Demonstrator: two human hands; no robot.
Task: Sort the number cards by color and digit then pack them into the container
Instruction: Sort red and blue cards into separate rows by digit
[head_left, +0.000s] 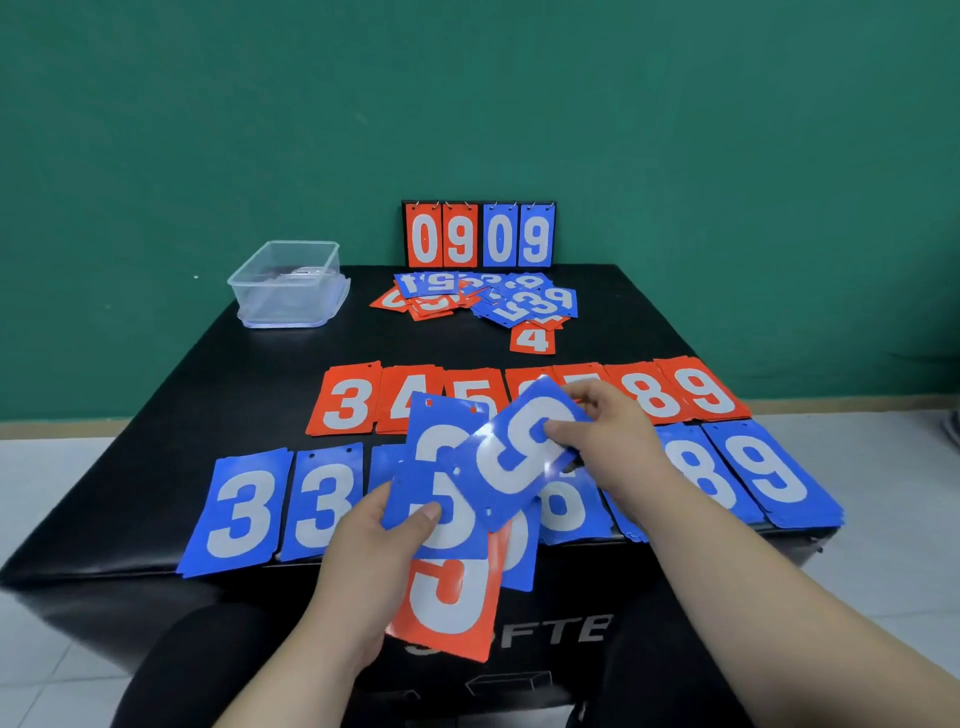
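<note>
My left hand (363, 561) grips a fanned stack of cards: a blue 3 card (441, 467) on top, a red card (447, 608) below, another blue one behind. My right hand (608, 436) pinches a single tilted blue card (519, 447) just above that stack. On the black table lie a row of red cards (348, 400) from 3 to 9 and a nearer row of blue cards (239, 512) from 3 to 9, partly hidden by my hands. A clear plastic container (288, 283) stands at the back left.
A loose heap of mixed red and blue cards (483, 299) lies at the back, with a red 4 card (532, 339) in front of it. A flip scoreboard (479, 235) showing 0909 stands at the far edge. My knees sit below the table's front edge (130, 571).
</note>
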